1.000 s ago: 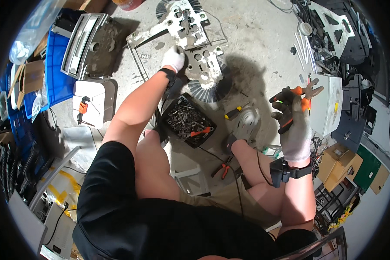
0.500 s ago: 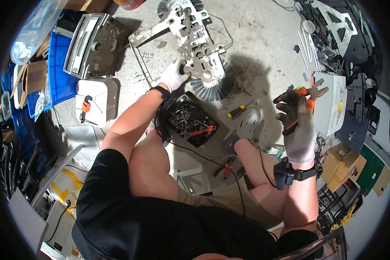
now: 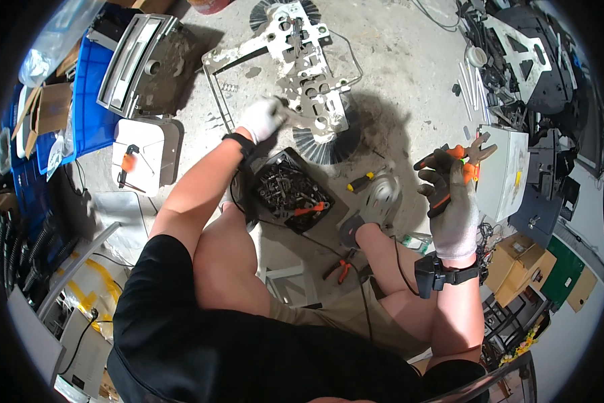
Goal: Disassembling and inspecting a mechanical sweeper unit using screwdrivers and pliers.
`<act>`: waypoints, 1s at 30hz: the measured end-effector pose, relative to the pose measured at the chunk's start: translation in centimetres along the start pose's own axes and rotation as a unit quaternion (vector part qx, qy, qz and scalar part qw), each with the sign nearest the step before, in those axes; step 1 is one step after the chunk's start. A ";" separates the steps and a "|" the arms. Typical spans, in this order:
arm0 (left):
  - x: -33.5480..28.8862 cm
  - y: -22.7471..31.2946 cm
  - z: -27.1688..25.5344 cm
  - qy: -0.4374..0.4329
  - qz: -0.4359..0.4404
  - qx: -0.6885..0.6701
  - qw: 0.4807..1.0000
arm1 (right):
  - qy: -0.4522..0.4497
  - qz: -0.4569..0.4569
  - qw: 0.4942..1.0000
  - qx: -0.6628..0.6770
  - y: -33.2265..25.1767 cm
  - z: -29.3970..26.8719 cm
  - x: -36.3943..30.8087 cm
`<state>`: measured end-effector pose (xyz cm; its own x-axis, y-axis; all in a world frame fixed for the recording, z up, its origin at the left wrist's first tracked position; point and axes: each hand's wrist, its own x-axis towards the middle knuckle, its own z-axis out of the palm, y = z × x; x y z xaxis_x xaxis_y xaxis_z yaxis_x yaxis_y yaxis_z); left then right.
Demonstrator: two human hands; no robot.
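On a concrete floor (image 3: 396,60), the left hand (image 3: 260,118) grasps a metal bracket (image 3: 308,80); the right hand (image 3: 451,196) is clenched round orange-handled pliers (image 3: 464,161)

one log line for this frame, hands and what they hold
left hand: gripping perforated metal plate | right hand: raised, holding orange-handled pliers | between knees: black tray of screws

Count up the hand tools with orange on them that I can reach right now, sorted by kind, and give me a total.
Pliers held in the right hand: 1
Pliers on the floor between the legs: 1
Orange-handled tool in the black tray of screws: 1
Screwdriver with yellow and black handle: 1
Total: 4
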<state>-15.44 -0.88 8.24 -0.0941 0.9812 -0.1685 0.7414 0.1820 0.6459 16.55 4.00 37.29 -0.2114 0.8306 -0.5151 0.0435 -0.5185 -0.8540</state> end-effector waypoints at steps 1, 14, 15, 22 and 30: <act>0.1 -1.9 -0.7 0.045 -0.070 -0.026 0.996 | 0.007 -0.003 1.000 -0.001 0.0 0.2 0.0; 4.5 0.1 0.8 0.123 -0.095 -0.103 0.982 | 0.013 -0.003 1.000 -0.018 0.2 2.0 -0.3; 5.2 0.2 1.5 0.129 -0.112 -0.067 0.983 | 0.011 -0.004 1.000 -0.016 0.2 2.0 -0.1; 6.6 -2.5 1.6 0.152 -0.105 -0.100 0.978 | 0.008 0.006 0.999 -0.035 0.3 0.9 0.9; 4.9 -8.1 -1.6 0.282 -0.278 0.046 0.917 | 0.000 0.005 1.000 -0.021 0.0 1.7 1.4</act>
<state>-22.94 2.57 3.41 -0.7835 0.6209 -0.0241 0.5255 0.6828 0.5077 14.57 4.77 36.66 -0.2097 0.8254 -0.5241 0.0865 -0.5183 -0.8508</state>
